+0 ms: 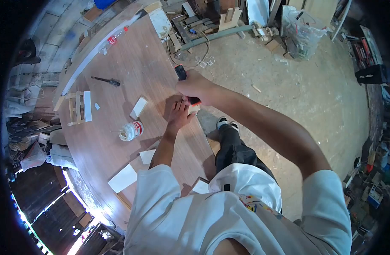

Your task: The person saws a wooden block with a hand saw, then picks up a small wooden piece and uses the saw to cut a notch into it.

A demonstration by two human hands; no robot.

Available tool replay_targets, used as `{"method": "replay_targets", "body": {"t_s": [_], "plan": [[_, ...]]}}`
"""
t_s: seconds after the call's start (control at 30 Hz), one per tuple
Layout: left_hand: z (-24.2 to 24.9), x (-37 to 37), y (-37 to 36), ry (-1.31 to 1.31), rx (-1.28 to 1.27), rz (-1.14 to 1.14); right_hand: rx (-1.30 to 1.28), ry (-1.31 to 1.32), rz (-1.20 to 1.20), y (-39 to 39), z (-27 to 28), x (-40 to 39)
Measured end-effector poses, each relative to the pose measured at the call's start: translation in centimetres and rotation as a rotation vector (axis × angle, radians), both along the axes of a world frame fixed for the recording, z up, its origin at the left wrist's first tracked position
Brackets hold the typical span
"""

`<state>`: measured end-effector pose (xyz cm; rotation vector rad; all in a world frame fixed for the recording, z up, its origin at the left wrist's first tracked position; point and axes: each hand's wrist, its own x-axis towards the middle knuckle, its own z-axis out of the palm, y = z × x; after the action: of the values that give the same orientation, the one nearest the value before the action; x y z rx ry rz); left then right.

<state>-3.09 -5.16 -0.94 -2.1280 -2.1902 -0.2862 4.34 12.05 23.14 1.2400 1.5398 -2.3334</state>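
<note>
My right hand point(194, 87) is closed around a black-and-orange hand tool point(181, 73). One black end sticks out above the fist and another shows below it; its exact kind is not clear. Just below, my left hand point(179, 114) presses at the table edge with its fingers forward, gripping a small pale wooden block point(194, 109) by the thumb. The tool's lower end is right over this block, and whether they touch is hidden. A white-faced wood piece point(139, 108) and a clear jar with a red label point(131, 130) stand left of my left hand.
On the wooden table point(118, 63) lie a dark screwdriver-like tool point(105, 80), a small wooden frame point(79, 107), a red-labelled plastic bottle point(114, 38) and white boards point(122, 178). Wood scraps and a clear bag point(305, 36) sit on the floor beyond.
</note>
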Motion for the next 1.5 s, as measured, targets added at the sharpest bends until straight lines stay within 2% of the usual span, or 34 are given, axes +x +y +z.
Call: {"method": "replay_targets", "body": {"t_s": [0.07, 0.13, 0.17, 0.23, 0.27, 0.37, 0.4, 0.47, 0.63, 0.7, 0.73, 0.77, 0.83, 0.9, 0.93, 1.0, 1.03, 1.07, 1.1, 1.13, 1.17, 1.23, 1.27, 1.37, 1.43, 1.5], "plan": [[0.0, -0.3, 0.5, -0.017, 0.089, -0.003, -0.068, 0.060, 0.026, 0.1, 1.1, 1.1], [0.0, -0.6, 0.5, -0.017, -0.024, -0.005, 0.103, 0.015, -0.007, -0.7, -0.6, 2.0], [0.1, -0.1, -0.3, -0.021, -0.035, -0.007, 0.091, 0.011, -0.009, -1.8, -3.1, 2.2], [0.0, -0.5, 0.5, -0.023, -0.008, -0.013, 0.374, 0.115, -0.161, -2.6, -9.7, 0.5], [0.9, -0.3, 0.7, -0.020, -0.011, 0.024, 0.391, -0.077, -0.029, -2.6, -11.2, -1.0], [1.1, -0.4, 0.6, -0.010, -0.054, -0.005, 0.265, -0.058, -0.051, -1.6, -11.9, -1.1], [0.9, -0.4, 0.6, -0.038, -0.014, 0.004, 0.167, -0.024, -0.083, -1.0, -9.6, -0.4], [0.8, -0.3, 0.5, -0.046, -0.052, 0.010, 0.119, -0.005, -0.097, -0.8, -8.9, 0.0], [1.0, -0.2, 1.0, -0.011, -0.038, 0.029, 0.020, -0.067, -0.042, 1.5, -10.6, -2.0], [0.8, -0.3, 0.9, -0.025, -0.029, 0.023, -0.079, 0.054, -0.071, 2.0, -11.2, -2.3], [0.8, -0.3, 0.8, -0.025, -0.033, 0.027, 0.053, -0.016, -0.025, 1.7, -11.1, -2.3], [0.7, -0.3, 0.8, -0.030, -0.020, 0.018, 0.050, -0.017, -0.021, 1.1, -10.9, -1.7], [0.8, -0.5, 0.6, -0.035, -0.010, 0.010, 0.217, 0.024, -0.054, -1.3, -7.9, 1.0], [1.3, -0.7, 0.6, 0.023, -0.026, -0.030, 0.612, 0.163, -0.171, -5.5, -12.5, 4.4], [2.1, -0.5, 0.7, 0.025, -0.024, -0.025, 0.625, 0.163, -0.149, -7.1, -13.3, 7.1], [4.0, 0.2, 0.9, -0.257, -0.130, 0.130, 0.563, 0.154, -0.162, -9.3, -14.8, 11.8], [3.7, 0.0, 0.8, -0.253, -0.129, 0.130, 0.490, 0.146, -0.199, -10.3, -16.0, 13.1], [3.0, -0.3, 0.6, -0.094, -0.195, 0.068, 0.491, 0.150, -0.202, -11.4, -17.3, 13.8], [2.3, -0.5, 0.8, 0.065, -0.256, 0.011, 0.607, 0.156, -0.236, -12.0, -18.6, 14.4], [2.1, -0.4, 1.1, 0.071, -0.245, 0.017, 0.726, 0.168, -0.269, -12.1, -18.8, 14.7], [1.9, -0.3, 1.1, 0.048, -0.218, 0.022, 0.731, 0.180, -0.266, -12.2, -18.9, 15.1], [2.5, -0.4, 1.0, 0.030, -0.195, 0.025, 0.451, 0.185, -0.472, -12.7, -17.9, 16.0], [3.0, -0.3, 1.2, 0.003, -0.187, 0.037, 0.412, 0.139, -0.459, -12.4, -17.4, 16.8], [3.2, 0.4, 1.1, -0.005, -0.198, 0.053, 0.436, 0.121, -0.453, -11.4, -17.6, 20.1], [3.1, 0.1, 1.2, 0.029, -0.213, 0.067, 0.402, 0.175, -0.577, -9.7, -17.0, 21.6], [3.2, 0.2, 1.2, -0.009, -0.246, 0.089, 0.436, 0.060, -0.572, -7.1, -15.7, 23.9]]}}
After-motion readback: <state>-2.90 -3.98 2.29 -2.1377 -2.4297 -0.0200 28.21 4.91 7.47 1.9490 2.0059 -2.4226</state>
